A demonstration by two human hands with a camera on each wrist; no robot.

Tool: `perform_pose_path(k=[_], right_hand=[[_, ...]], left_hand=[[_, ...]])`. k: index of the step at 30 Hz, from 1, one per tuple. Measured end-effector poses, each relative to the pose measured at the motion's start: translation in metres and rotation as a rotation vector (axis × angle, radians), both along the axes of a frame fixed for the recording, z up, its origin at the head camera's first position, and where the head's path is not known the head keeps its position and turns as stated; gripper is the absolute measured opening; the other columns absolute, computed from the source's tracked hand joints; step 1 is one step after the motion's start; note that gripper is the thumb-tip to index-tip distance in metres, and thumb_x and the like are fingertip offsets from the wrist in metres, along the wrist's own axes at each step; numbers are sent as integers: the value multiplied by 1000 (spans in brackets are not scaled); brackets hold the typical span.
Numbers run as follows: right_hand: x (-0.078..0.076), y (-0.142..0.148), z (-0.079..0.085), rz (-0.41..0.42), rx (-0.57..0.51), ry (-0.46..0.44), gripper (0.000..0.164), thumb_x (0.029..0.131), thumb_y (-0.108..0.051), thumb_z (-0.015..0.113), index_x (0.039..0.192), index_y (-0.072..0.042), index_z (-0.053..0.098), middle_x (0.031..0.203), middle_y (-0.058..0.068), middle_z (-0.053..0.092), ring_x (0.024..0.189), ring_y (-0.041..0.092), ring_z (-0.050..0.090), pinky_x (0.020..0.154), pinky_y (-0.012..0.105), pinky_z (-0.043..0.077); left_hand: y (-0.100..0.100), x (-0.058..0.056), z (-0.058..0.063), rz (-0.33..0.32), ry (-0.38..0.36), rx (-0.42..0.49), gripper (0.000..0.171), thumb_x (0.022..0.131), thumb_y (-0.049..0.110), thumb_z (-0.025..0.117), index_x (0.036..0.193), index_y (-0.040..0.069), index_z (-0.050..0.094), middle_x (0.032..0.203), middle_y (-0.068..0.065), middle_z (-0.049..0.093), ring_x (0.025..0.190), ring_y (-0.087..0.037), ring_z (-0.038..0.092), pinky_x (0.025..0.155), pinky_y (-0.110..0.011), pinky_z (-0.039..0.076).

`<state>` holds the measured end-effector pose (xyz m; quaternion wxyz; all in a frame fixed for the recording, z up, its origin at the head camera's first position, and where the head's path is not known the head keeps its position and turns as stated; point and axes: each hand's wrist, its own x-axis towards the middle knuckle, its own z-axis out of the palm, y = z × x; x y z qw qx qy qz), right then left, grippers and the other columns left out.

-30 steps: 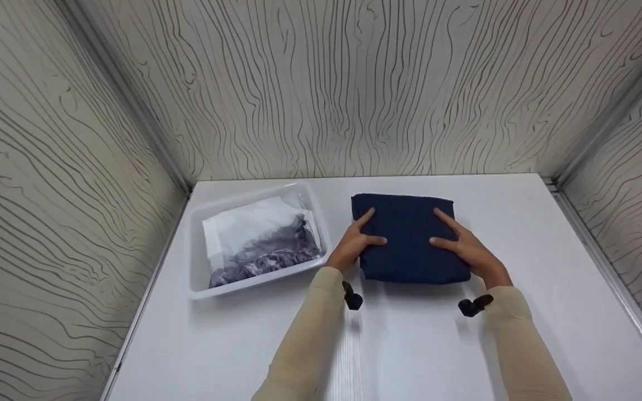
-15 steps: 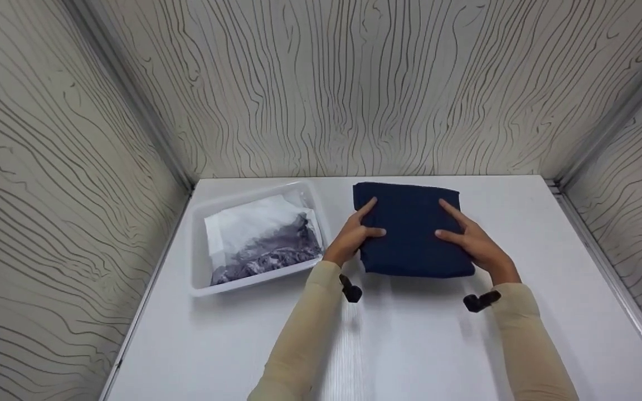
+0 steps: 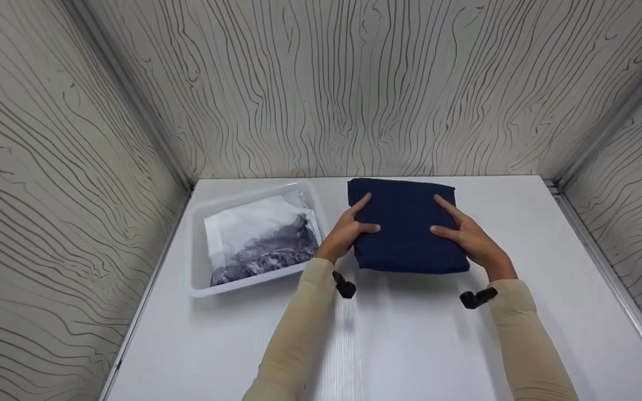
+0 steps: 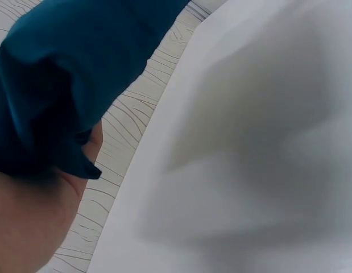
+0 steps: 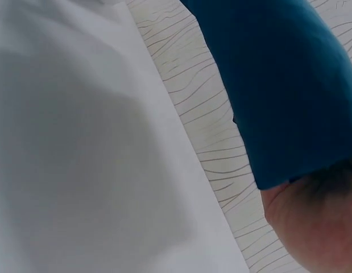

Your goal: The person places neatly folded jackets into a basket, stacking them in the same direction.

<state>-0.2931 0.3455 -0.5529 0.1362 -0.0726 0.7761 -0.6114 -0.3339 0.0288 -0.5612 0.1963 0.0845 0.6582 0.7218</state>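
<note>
A folded navy-blue cloth (image 3: 407,245) is held up off the white table between my two hands. On its left side my left hand (image 3: 346,233) grips it, thumb and index finger spread on the upper face. My right hand (image 3: 472,238) holds the opposite side in the same way. The other fingers are hidden beneath the fabric. In the left wrist view the cloth (image 4: 102,45) droops in a loose fold over my left hand (image 4: 28,222). The right wrist view has the cloth (image 5: 284,91) above my right hand (image 5: 318,222), with a shadow on the tabletop below.
Left of the cloth, a white plastic tub (image 3: 243,285) stands on the table (image 3: 410,345). Inside lies a flat white packet with a dark purple-grey pattern (image 3: 265,239). Wood-grain patterned panels (image 3: 354,89) enclose the table at the back and both sides.
Both hands have raised the navy cloth and carried it farther toward the back panel. Over the last half second it has also shifted slightly left. The tub stays where it was.
</note>
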Motion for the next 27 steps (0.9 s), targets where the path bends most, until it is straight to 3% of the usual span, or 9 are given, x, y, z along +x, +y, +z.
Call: perform_pose_path(k=[13,22,27], right_hand=[[-9,-20,10,19,0,31,91,103,-28,72,173,-28,14,181,7,-5,167,38,-2,132,64,9],[-15,-36,18,43,-22,39,91,103,-28,72,173,-29,14,181,6,-4,167,38,0,132,64,12],[-19,-47,21,62,-17,61,91,103,-28,73,173,-28,15,181,5,-2,167,36,1,132,62,12]], left_hand=[[-23,-3,13,-4,31,4,94,88,2,79,166,35,38,178,-8,23,163,-31,29,130,-47,32],[-44,-3,19,-9,12,11,93,89,10,82,162,46,39,179,-2,19,162,-27,31,127,-47,37],[-56,-5,22,-5,4,52,93,89,4,80,164,42,39,179,-5,20,161,-29,33,127,-47,37]])
